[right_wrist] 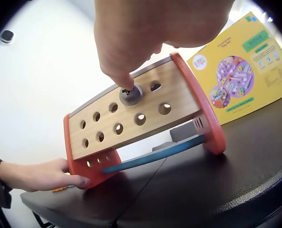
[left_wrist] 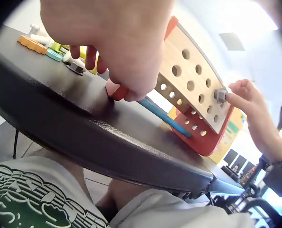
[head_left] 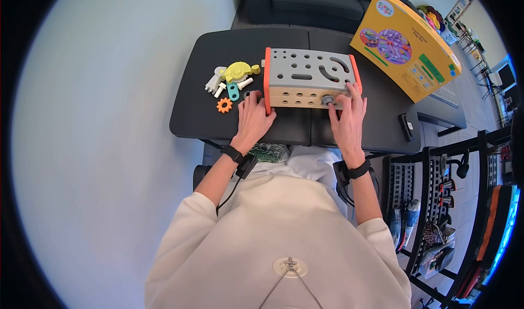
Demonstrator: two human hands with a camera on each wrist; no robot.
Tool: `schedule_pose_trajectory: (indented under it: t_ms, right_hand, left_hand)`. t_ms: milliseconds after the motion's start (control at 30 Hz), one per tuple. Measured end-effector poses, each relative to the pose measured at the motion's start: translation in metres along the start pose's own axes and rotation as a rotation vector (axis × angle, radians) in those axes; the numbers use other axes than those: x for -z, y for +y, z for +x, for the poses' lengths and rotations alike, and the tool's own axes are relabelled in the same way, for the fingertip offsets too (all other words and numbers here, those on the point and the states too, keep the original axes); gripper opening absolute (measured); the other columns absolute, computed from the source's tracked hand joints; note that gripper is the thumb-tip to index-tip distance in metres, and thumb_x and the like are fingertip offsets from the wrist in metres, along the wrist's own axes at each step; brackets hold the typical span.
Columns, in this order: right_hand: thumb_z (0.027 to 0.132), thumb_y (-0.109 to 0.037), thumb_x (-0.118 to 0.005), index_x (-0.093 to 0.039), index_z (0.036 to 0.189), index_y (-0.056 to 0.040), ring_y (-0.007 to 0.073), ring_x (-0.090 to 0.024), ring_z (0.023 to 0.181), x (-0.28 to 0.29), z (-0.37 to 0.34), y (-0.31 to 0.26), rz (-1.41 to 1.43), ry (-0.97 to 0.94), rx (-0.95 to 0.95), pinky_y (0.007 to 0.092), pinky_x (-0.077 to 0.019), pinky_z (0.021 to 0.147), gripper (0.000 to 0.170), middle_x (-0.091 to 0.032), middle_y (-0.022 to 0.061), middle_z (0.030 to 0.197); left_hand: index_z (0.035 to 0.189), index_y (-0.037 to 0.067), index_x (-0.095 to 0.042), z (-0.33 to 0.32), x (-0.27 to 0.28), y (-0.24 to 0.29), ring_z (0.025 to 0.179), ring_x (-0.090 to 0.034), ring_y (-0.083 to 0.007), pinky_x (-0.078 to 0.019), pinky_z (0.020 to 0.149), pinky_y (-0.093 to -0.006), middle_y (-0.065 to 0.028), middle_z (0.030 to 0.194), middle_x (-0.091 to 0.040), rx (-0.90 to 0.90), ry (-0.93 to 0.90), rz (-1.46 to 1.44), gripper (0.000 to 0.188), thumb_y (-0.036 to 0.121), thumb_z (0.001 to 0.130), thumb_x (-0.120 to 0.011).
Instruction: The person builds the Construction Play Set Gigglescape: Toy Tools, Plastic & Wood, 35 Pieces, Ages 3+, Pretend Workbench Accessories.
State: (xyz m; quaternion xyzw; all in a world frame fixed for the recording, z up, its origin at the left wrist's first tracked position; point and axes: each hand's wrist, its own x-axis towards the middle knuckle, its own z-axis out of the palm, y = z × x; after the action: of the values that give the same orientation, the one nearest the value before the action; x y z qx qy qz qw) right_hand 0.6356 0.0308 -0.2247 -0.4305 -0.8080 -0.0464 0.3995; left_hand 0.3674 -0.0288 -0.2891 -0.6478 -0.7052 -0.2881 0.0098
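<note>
A toy workbench [head_left: 309, 69] with a grey perforated top, pale wooden front and red end panels stands on the black table. My left hand [head_left: 254, 121] grips its left red end panel [right_wrist: 91, 172], with the thumb on the front side. A grey hex bolt [left_wrist: 220, 96] sits in a hole toward the right of the wooden front [right_wrist: 131, 114]. My right hand [head_left: 349, 118] holds its head, thumb tip against it, while other fingers reach over the top edge. The bolt's shank is hidden. A blue bar [right_wrist: 155, 155] joins the end panels low down.
Left of the workbench lie a yellow saw-like piece [head_left: 238, 70], a teal link [head_left: 233, 92], an orange gear [head_left: 224, 105] and several white pieces. A yellow box [head_left: 404, 44] stands behind on the right. Near the right edge lies a small black object [head_left: 406, 127].
</note>
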Motion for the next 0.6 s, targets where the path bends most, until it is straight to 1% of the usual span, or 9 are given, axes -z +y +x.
schedule_pose_trajectory:
  t_ms: [67, 133, 267, 333, 367, 433, 467, 533, 600]
  right_hand:
    - [0.095, -0.007, -0.076, -0.06, 0.11, -0.0071, 0.0447, -0.038, 0.154, -0.004, 0.001, 0.004, 0.021, -0.029, -0.035, 0.0619, -0.0365, 0.12, 0.022, -0.05, 0.019, 0.153]
    - [0.096, -0.007, -0.075, -0.06, 0.112, -0.0047, 0.0512, -0.035, 0.154, -0.005, 0.004, 0.011, 0.178, 0.024, -0.01, 0.067, -0.0348, 0.12, 0.022, -0.044, 0.0241, 0.158]
    - [0.095, -0.008, -0.077, -0.057, 0.124, -0.0038, 0.0556, -0.032, 0.153, 0.006, 0.011, 0.013, 0.181, -0.002, 0.018, 0.0641, -0.0349, 0.122, 0.036, -0.036, 0.0287, 0.164]
    - [0.091, -0.008, -0.081, -0.048, 0.142, -0.0048, 0.057, -0.029, 0.155, 0.011, 0.014, 0.012, 0.143, 0.01, 0.089, 0.0614, -0.0344, 0.123, 0.061, -0.028, 0.0324, 0.168]
    - [0.091, -0.008, -0.081, -0.048, 0.142, -0.0048, 0.057, -0.029, 0.155, 0.011, 0.014, 0.014, 0.142, 0.01, 0.09, 0.0614, -0.0344, 0.123, 0.061, -0.028, 0.0324, 0.168]
    - [0.086, -0.006, -0.085, -0.037, 0.151, -0.0058, 0.0573, -0.026, 0.155, 0.008, 0.012, 0.02, 0.107, 0.02, 0.095, 0.0616, -0.033, 0.124, 0.081, -0.022, 0.0365, 0.168]
    - [0.086, -0.006, -0.085, -0.037, 0.151, -0.0058, 0.0573, -0.026, 0.155, 0.004, 0.012, 0.024, 0.107, 0.021, 0.095, 0.0616, -0.033, 0.124, 0.081, -0.022, 0.0365, 0.168]
    - [0.081, -0.005, -0.088, -0.033, 0.153, -0.0067, 0.0579, -0.025, 0.155, -0.003, 0.009, 0.033, 0.127, 0.06, 0.084, 0.0631, -0.0307, 0.125, 0.09, -0.019, 0.0391, 0.168]
    - [0.08, -0.005, -0.089, -0.032, 0.153, -0.0065, 0.0577, -0.026, 0.155, -0.007, 0.006, 0.039, 0.126, 0.08, 0.083, 0.0622, -0.0318, 0.124, 0.092, -0.018, 0.0392, 0.168]
  left_hand:
    - [0.104, 0.001, -0.072, 0.001, 0.006, 0.005, 0.126, -0.055, -0.0351, -0.0411, 0.108, -0.0488, -0.0161, 0.134, -0.058, 0.016, -0.006, -0.048, 0.024, 0.02, 0.089, -0.073]
    - [0.106, -0.002, -0.07, 0.003, 0.014, 0.011, 0.12, -0.063, -0.0411, -0.0505, 0.103, -0.052, -0.02, 0.145, -0.056, 0.043, 0.016, -0.173, 0.024, 0.017, 0.09, -0.07]
    - [0.112, -0.005, -0.065, 0.013, 0.046, 0.033, 0.11, -0.069, -0.0451, -0.0578, 0.094, -0.0523, -0.0247, 0.151, -0.056, 0.104, -0.023, -0.326, 0.028, 0.013, 0.09, -0.068]
    - [0.14, -0.005, -0.062, 0.018, 0.051, 0.039, 0.09, -0.073, -0.0403, -0.0589, 0.083, -0.0444, -0.022, 0.117, -0.073, 0.013, 0.138, -0.322, 0.051, 0.011, 0.091, -0.069]
    - [0.14, -0.005, -0.062, 0.02, 0.057, 0.044, 0.09, -0.073, -0.0403, -0.0589, 0.083, -0.0444, -0.022, 0.117, -0.073, 0.013, 0.139, -0.323, 0.051, 0.011, 0.091, -0.069]
    - [0.146, -0.005, -0.057, 0.025, 0.069, 0.054, 0.083, -0.073, -0.0371, -0.0592, 0.077, -0.0412, -0.0216, 0.101, -0.075, -0.018, 0.127, -0.257, 0.057, 0.008, 0.092, -0.069]
    - [0.146, -0.005, -0.057, 0.027, 0.071, 0.057, 0.083, -0.073, -0.0371, -0.0592, 0.077, -0.0412, -0.0216, 0.101, -0.075, -0.019, 0.128, -0.257, 0.057, 0.008, 0.092, -0.069]
    - [0.145, -0.005, -0.059, 0.031, 0.073, 0.062, 0.077, -0.071, -0.0323, -0.0584, 0.074, -0.0384, -0.0173, 0.093, -0.071, -0.117, 0.281, -0.278, 0.058, 0.005, 0.09, -0.073]
    - [0.145, -0.005, -0.059, 0.033, 0.077, 0.068, 0.077, -0.071, -0.0303, -0.0583, 0.073, -0.0376, -0.0151, 0.09, -0.069, -0.157, 0.317, -0.259, 0.061, 0.004, 0.087, -0.076]
